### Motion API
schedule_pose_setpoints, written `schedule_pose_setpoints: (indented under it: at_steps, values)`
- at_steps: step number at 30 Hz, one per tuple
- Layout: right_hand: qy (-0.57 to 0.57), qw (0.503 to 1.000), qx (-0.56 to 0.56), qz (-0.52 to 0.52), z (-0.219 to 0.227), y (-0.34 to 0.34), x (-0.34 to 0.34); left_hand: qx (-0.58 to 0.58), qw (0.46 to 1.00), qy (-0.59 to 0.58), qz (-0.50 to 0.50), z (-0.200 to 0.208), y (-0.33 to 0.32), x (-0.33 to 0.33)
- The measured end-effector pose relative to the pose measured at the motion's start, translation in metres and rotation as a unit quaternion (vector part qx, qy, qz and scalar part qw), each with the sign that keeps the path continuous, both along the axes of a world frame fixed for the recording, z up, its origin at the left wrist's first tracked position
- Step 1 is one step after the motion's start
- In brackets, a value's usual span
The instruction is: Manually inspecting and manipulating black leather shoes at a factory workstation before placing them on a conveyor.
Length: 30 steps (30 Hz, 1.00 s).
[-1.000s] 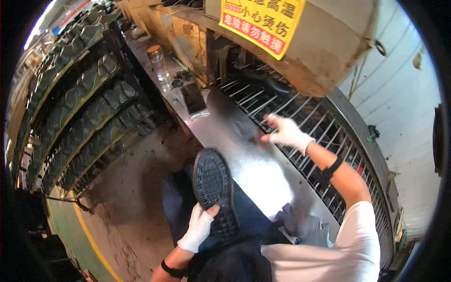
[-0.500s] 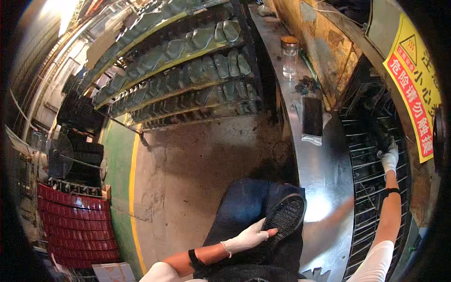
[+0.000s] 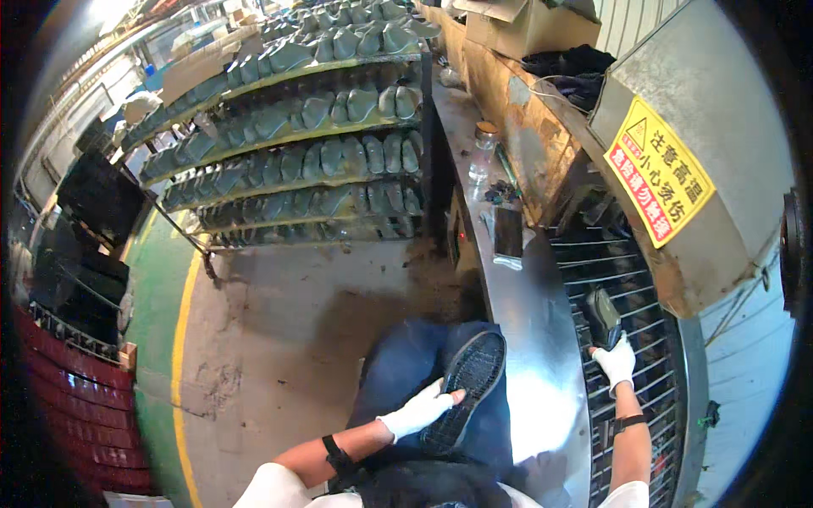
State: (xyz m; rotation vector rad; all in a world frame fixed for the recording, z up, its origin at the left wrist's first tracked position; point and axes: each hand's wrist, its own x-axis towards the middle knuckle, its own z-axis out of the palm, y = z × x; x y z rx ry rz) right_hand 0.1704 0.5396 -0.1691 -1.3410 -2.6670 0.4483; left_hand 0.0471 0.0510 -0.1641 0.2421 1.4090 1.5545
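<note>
On my lap lies a black shoe sole (image 3: 476, 372), its rough, ribbed face up and its rim raised. My left hand (image 3: 422, 408), in a white glove with the thumb tip bare, grips the sole at its middle, thumb pressed on the upper face. To the right, over the wire-rod conveyor (image 3: 648, 356), my gloved right hand (image 3: 616, 362) is closed on the near end of a dark shoe-shaped piece (image 3: 603, 315) with an olive-grey side. Its exact kind is hard to make out. The fingers under it are partly hidden.
Between my lap and the conveyor runs a metal ledge (image 3: 529, 339) with a phone (image 3: 508, 233) and a glass bottle (image 3: 481, 157). A hood with a yellow-and-red warning sign (image 3: 659, 173) overhangs the conveyor. A rack of shoe-shaped forms (image 3: 326, 157) stands ahead on the left.
My right hand has come back toward me from deeper under the hood, and the shoe-shaped piece now shows in it. My left hand keeps hold of the sole. The whole view has shifted.
</note>
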Motion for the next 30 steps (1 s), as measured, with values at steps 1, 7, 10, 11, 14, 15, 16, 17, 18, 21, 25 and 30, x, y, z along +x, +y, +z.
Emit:
schedule_pose_setpoints:
  at_steps: [1, 7, 10, 11, 14, 15, 16, 17, 18, 21, 25, 30]
  values:
    - [0.013, 0.997, -0.071, -0.007, 0.014, -0.009, 0.013, 0.011, 1.0, 0.02, -0.009, 0.006, -0.003, 0.002]
    - [0.132, 0.975, -0.137, 0.116, 0.091, -0.098, 0.075, -0.174, 0.877, 0.444, 0.063, 0.06, -0.02, -0.01]
    - [0.044, 0.916, 0.055, 0.395, 0.136, -0.137, 0.053, 0.08, 0.958, 0.258, 0.094, 0.059, -0.002, -0.029]
    - [-0.01, 0.88, 0.037, 0.474, 0.166, -0.164, 0.027, 0.144, 0.982, 0.107, 0.057, 0.06, 0.008, -0.035]
    - [0.036, 0.758, 0.091, 0.645, 0.2, -0.222, -0.009, 0.199, 0.976, -0.083, -0.036, 0.078, 0.036, -0.033]
    - [0.045, 0.736, 0.129, 0.663, 0.197, -0.238, -0.015, 0.219, 0.969, -0.108, -0.037, 0.085, 0.039, -0.03]
    - [0.089, 0.782, 0.077, 0.612, 0.178, -0.251, -0.013, 0.209, 0.963, -0.167, -0.026, 0.086, 0.033, -0.031]
    - [0.189, 0.811, 0.048, 0.551, 0.159, -0.256, -0.016, 0.199, 0.954, -0.223, -0.006, 0.086, 0.025, -0.033]
    - [0.22, 0.871, -0.072, 0.432, 0.146, -0.272, -0.008, 0.253, 0.946, -0.193, -0.058, 0.087, 0.018, -0.032]
    - [0.102, 0.839, -0.515, 0.142, 0.128, -0.303, 0.016, 0.344, 0.903, -0.258, 0.011, 0.085, -0.002, -0.02]
    - [0.346, 0.562, -0.749, 0.064, 0.122, -0.362, 0.01, 0.376, 0.89, -0.256, 0.019, 0.093, 0.001, -0.018]
    - [0.285, 0.536, -0.794, 0.029, 0.133, -0.337, 0.006, 0.055, 0.961, 0.269, 0.028, 0.06, 0.024, -0.068]
